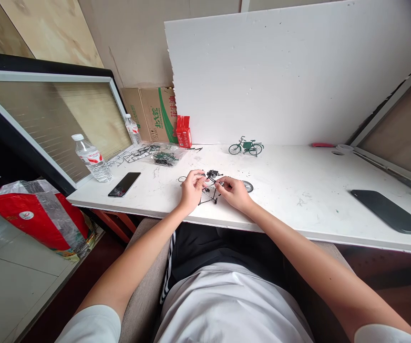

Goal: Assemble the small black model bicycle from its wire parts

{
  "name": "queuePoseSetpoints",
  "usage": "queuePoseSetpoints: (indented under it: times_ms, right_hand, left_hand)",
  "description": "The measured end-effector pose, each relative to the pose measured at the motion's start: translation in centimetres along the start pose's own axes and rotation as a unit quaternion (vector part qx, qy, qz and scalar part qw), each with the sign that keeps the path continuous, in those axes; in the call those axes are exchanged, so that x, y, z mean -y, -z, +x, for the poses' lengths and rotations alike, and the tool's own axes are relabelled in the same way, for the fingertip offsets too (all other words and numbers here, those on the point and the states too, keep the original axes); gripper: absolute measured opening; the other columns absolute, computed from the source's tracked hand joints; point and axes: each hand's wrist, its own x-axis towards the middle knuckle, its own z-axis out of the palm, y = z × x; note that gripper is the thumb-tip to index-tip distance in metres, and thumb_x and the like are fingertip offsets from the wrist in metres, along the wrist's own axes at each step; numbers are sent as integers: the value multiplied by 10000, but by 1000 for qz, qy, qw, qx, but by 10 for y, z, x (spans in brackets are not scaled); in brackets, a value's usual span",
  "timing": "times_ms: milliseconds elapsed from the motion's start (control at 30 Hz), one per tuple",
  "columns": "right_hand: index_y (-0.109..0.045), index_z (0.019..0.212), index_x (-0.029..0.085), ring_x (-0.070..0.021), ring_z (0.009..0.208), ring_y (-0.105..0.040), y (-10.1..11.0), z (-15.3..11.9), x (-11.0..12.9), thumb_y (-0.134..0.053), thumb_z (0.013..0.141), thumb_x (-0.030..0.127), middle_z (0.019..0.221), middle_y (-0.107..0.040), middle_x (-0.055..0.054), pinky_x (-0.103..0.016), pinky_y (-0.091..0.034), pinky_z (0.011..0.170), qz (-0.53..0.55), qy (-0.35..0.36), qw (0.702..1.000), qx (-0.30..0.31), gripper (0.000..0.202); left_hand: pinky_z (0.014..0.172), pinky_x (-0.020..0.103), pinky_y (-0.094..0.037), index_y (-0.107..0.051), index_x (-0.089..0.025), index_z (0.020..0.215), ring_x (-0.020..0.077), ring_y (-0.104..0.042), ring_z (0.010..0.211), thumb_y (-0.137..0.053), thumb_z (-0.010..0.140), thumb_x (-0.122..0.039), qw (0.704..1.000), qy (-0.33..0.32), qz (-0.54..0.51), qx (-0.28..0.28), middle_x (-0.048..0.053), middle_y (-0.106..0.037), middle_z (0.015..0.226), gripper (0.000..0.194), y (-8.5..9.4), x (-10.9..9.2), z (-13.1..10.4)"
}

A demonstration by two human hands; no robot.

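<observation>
A small black model bicycle (210,194) is between my two hands above the front part of the white table. My left hand (193,188) has its fingers closed on the left side of the model. From the right, my right hand (233,191) pinches the frame near its upper part. A black wheel (248,186) shows just beyond my right fingers. Small black parts (213,174) are right behind the hands. My fingertips hide part of the model. Farther back, a green model bicycle (247,146) stands upright.
On the white table (298,166) lie a phone (124,184) at the left, a dark flat object (391,211) at the right, a bag of green parts (166,157) and black part frames (139,153). Bottles (93,159), a red box (183,132) and a carton (151,112) stand behind.
</observation>
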Motion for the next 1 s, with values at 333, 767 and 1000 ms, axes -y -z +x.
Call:
queuePoseSetpoints:
  times_ms: [333, 767, 1000]
  right_hand:
    - [-774, 1020, 182, -153, 579, -438, 0, -1, 1, -583, 962, 455, 651, -590, 5, -305, -333, 604, 1, -12, 1000, -22, 338]
    - [-770, 1041, 185, -165, 589, -479, 0, -1, 1, -571, 977, 492, 678, -638, -12, -302, -368, 621, -7, -3, 1000, -18, 372]
    - [-771, 1062, 191, -173, 619, -524, 1, -2, 3, -571, 982, 474, 782, -722, -39, -303, -386, 636, -1, 0, 1000, -6, 356]
  left_hand:
    - [763, 311, -604, -597, -189, 1205, 173, -739, 785, -654, 1004, -459, 1000, 4, -13, 22, 90, -757, 964, 342, -1, 1, 0]
    - [781, 319, -634, -684, -168, 1135, 197, -758, 867, -707, 957, -527, 999, 19, -20, 23, 125, -759, 1046, 401, -1, 6, -1]
    - [806, 350, -642, -664, -155, 1165, 210, -762, 886, -737, 939, -514, 997, 35, -54, 36, 130, -739, 1054, 430, -1, 8, 1]
